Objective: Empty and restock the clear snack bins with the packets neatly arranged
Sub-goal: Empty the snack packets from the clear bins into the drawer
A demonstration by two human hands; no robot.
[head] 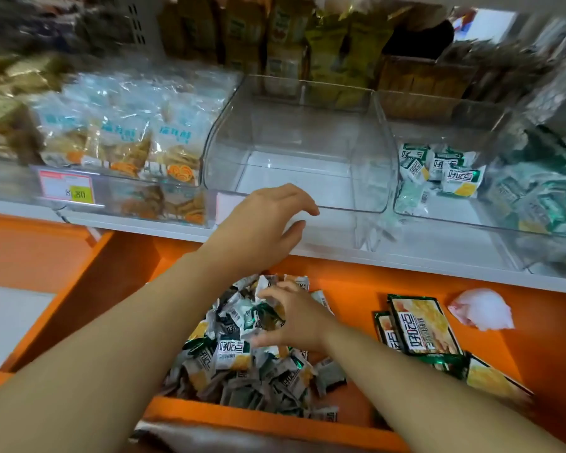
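Left hand (265, 223) loosely open, holding nothing, at front lip of empty clear bin (350, 209), frame centre. Right hand (296, 320) curls round packets (232, 354) piled in orange drawer (350, 289) below white shelf (128, 223).

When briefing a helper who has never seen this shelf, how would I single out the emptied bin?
On the white shelf above the orange drawer, look just beyond the left hand. That clear middle bin alone holds nothing; its neighbours hold cookie bags and green-and-white packets.
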